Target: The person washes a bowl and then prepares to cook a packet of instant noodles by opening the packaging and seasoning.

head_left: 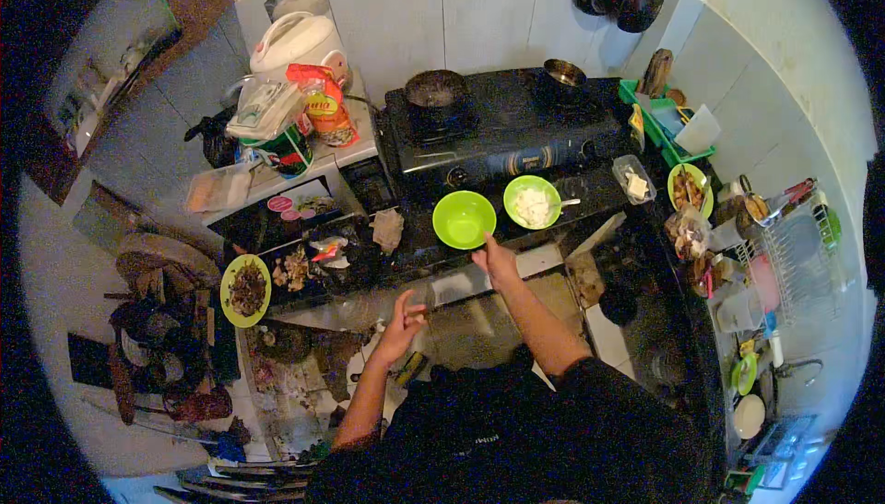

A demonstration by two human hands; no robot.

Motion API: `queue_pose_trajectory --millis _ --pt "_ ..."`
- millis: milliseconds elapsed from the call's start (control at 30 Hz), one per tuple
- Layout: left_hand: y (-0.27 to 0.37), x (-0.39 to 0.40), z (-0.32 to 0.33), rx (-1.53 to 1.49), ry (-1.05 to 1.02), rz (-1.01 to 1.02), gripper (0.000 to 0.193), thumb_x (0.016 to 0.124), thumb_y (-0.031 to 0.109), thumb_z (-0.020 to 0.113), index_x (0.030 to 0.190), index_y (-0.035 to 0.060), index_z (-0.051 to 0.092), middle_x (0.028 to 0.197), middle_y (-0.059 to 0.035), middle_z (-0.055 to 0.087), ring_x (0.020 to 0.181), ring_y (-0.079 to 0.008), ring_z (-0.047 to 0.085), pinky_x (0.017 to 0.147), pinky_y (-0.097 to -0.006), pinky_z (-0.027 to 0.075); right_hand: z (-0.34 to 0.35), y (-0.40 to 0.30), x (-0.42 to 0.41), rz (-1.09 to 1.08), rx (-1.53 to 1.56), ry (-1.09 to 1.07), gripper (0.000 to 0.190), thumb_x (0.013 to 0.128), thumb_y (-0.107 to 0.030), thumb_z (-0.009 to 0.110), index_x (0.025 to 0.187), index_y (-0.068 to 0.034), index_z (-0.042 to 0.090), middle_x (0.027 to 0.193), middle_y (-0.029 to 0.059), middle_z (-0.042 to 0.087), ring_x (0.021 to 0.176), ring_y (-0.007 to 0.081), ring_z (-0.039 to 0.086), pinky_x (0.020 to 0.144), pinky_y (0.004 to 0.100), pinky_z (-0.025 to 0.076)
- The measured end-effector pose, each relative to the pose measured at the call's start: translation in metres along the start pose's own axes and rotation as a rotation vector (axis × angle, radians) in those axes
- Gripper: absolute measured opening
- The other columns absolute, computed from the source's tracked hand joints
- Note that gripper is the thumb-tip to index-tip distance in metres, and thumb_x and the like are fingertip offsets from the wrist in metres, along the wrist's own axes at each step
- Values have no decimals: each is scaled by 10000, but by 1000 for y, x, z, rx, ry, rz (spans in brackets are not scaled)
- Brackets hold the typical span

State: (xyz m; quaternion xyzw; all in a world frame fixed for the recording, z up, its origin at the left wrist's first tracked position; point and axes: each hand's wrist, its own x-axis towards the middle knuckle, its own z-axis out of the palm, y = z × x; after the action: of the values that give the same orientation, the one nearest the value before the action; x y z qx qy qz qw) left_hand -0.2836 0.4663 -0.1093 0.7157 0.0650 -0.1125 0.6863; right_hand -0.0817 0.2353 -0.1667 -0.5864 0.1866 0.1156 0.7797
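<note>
An empty light-green bowl (464, 219) stands near the front edge of the dark counter. My right hand (496, 262) is at its lower right rim, thumb raised by the rim; whether it grips the bowl is hard to tell. Just to the right sits a second green bowl (518, 191) with a white food (534, 208) and a spoon (570, 203) in it. My left hand (401, 328) hangs in front of the counter, fingers apart, holding nothing. A crumpled translucent plastic bag (387, 230) lies to the left of the empty bowl.
Behind the bowls is a black gas stove (511, 151) with a dark pan (435, 89) and a small pot (565, 73). A plate of dark food (247, 291) stands at left. At right are a plastic container (634, 179), a green basket (667, 138) and a dish rack (781, 262).
</note>
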Motion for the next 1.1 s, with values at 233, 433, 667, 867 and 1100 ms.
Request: queue_pose_trajectory --millis 233,433,667,867,1100 --pt "-168 -42 5 98 104 -23 685 937 77 618 1513 65 247 1451 -172 434 1185 -269 543 972 -396 469 -148 74 -86 -640 -1067 -397 385 991 -285 499 1257 -18 577 1157 162 665 1056 327 609 939 452 479" --pt "-187 -53 109 -406 -180 -341 457 989 261 574 1375 29 495 1339 -128 561 1204 -249 537 1013 -385 432 -260 54 -94 -477 -1033 -636 417 993 -290 506 1309 -21 547 1244 168 619 1137 318 573 1002 441 438" --pt "-67 -38 167 99 -642 -318 483 987 288 567 1398 47 490 1393 -89 535 1283 -247 489 1072 -369 381 -275 9 -79 -329 -955 -984 462 995 -296 513 1369 -24 512 1346 175 566 1231 308 532 1075 428 390" --pt "27 16 237 49 -245 -196 532 996 416 555 1377 47 516 1354 -63 564 1247 -199 512 1064 -379 401 -258 -156 -100 -41 -612 -998 517 1008 -343 510 1424 -38 473 1445 159 497 1332 279 462 1148 408 319" --pt "106 -51 304 -320 -474 -600 684 994 608 412 1432 89 493 1392 -52 544 1270 -193 499 1098 -347 364 -319 -98 -106 -216 -721 -1162 539 1004 -396 518 1409 -42 492 1441 136 504 1331 259 452 1155 397 305"
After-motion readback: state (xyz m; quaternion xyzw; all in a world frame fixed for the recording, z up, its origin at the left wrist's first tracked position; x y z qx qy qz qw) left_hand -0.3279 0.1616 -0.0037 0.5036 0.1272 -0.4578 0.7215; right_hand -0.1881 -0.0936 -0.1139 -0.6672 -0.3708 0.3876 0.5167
